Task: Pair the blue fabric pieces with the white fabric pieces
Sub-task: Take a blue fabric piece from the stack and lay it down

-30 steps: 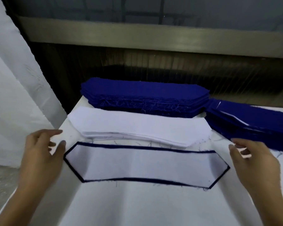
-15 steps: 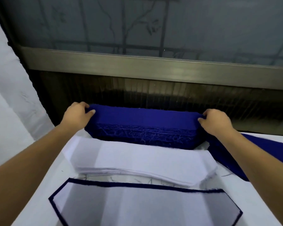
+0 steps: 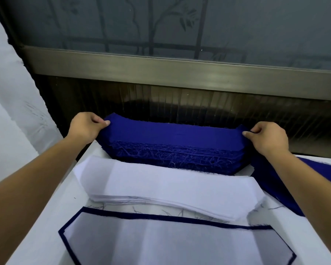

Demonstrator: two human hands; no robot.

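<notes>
A thick stack of blue fabric pieces (image 3: 172,150) lies at the table's far edge. My left hand (image 3: 85,127) pinches the left tip of its top blue piece (image 3: 172,133), and my right hand (image 3: 268,137) pinches the right tip. In front of the blue stack lies a stack of white fabric pieces (image 3: 166,186). Nearest me sits a white piece laid on a blue piece (image 3: 176,243), with the blue showing as a thin border.
More blue fabric (image 3: 275,180) lies at the right, partly under my right arm. The white table (image 3: 287,236) ends at the left along a slanted edge. Behind the table stand a dark ribbed wall (image 3: 199,104) and a frosted window (image 3: 180,25).
Both hands went from beside the near paired piece to the far blue stack and pinched the two ends of its top piece. The view tilted up and forward.
</notes>
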